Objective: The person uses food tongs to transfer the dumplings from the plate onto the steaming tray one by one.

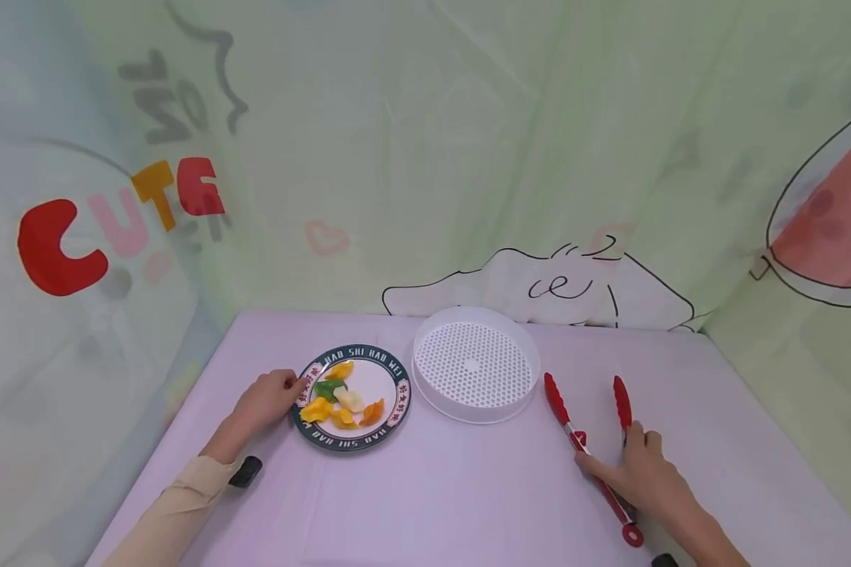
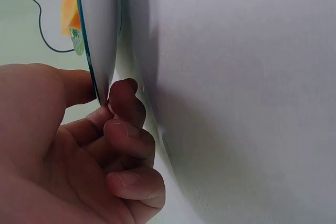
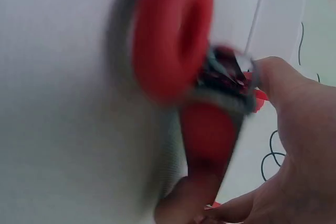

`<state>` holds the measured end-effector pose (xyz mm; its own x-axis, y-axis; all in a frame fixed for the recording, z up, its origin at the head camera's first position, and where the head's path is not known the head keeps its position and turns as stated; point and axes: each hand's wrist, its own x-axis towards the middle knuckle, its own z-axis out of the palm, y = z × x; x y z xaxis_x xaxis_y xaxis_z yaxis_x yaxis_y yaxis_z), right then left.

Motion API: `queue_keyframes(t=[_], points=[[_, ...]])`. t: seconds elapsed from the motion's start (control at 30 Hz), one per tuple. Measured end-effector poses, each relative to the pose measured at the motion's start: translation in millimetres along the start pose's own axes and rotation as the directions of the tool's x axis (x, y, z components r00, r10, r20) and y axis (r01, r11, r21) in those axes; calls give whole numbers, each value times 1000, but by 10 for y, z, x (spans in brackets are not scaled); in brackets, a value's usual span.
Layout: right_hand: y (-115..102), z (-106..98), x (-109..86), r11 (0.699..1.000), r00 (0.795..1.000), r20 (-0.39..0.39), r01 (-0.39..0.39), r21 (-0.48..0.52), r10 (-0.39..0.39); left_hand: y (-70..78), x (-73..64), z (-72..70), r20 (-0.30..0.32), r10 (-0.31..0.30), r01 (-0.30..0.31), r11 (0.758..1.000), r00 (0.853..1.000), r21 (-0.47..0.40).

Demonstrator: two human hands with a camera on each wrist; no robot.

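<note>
My left hand [image 1: 265, 400] pinches the left rim of a round plate [image 1: 379, 380] with a dark green lettered border. In the left wrist view the thumb lies on the plate's upper side and curled fingers are beneath its edge. Several dumplings [image 1: 350, 400] in yellow, green, white and orange sit on the plate. My right hand [image 1: 648, 476] grips red and metal tongs [image 1: 559, 405] at the right, thumb on one arm and fingers on the other. Their tips are spread apart with nothing between. The right wrist view shows the tongs' red ring end [image 3: 170, 40] up close, blurred.
A white round steamer tray [image 1: 473, 366] with a perforated base stands between the plate and the tongs. Pale purple cloth covers the table [image 1: 454, 504]. Printed curtains [image 1: 411, 157] enclose the back and both sides.
</note>
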<state>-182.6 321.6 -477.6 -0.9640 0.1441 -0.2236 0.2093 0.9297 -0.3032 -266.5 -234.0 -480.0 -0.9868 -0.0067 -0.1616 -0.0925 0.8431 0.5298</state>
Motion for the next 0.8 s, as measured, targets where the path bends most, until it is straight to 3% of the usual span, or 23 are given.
queue_keyframes(t=[0.2,0.4,0.57,0.8], points=[[-16,-185,-53,997,999,-34,36,67,-34,18,16,-8,4,9,-9,1000,1000,11],[-204,-374,-163,980,979,-151,156,121,-137,24,-9,-22,8,8,-8,1000,1000,21],[-636,-366,-320,954,959,-164,258,155,-233,24,-18,-20,13,-2,2,1000,1000,23],[-1393,-194,-512,921,938,-48,346,181,-343,38,13,-7,17,3,-4,1000,1000,20]])
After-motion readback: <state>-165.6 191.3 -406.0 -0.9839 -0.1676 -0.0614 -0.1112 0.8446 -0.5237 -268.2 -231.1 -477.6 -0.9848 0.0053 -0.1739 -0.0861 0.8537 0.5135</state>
